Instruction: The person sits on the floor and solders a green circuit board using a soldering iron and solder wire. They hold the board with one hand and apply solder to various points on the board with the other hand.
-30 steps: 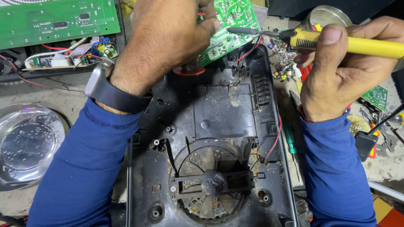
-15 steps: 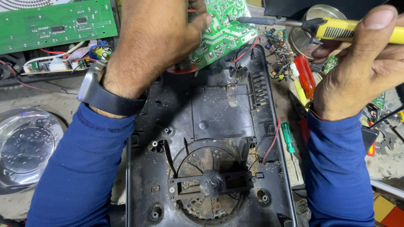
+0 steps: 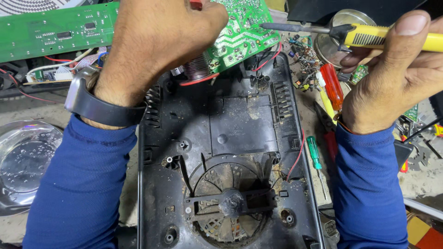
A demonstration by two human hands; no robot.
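My left hand (image 3: 157, 41) grips a green circuit board (image 3: 240, 37) and holds it tilted up over the far end of a black plastic appliance base (image 3: 230, 138). A copper-wound coil (image 3: 198, 69) hangs under the board by my fingers. My right hand (image 3: 397, 74) is shut on a yellow-handled soldering iron (image 3: 369, 36); its metal tip (image 3: 272, 26) touches the board's right edge. A red wire (image 3: 295, 157) runs along the base's right side. The base has a round fan grille (image 3: 230, 203) at its near end.
A second long green circuit board (image 3: 55, 32) lies at the upper left. A clear glass lid (image 3: 23, 161) rests at the left. Red, yellow and green screwdrivers (image 3: 330, 92), loose small parts and a round metal tin (image 3: 341, 27) crowd the right side.
The board has been lifted and tilted further towards me. My right hand with the soldering iron has risen, and its tip stays at the board's edge.
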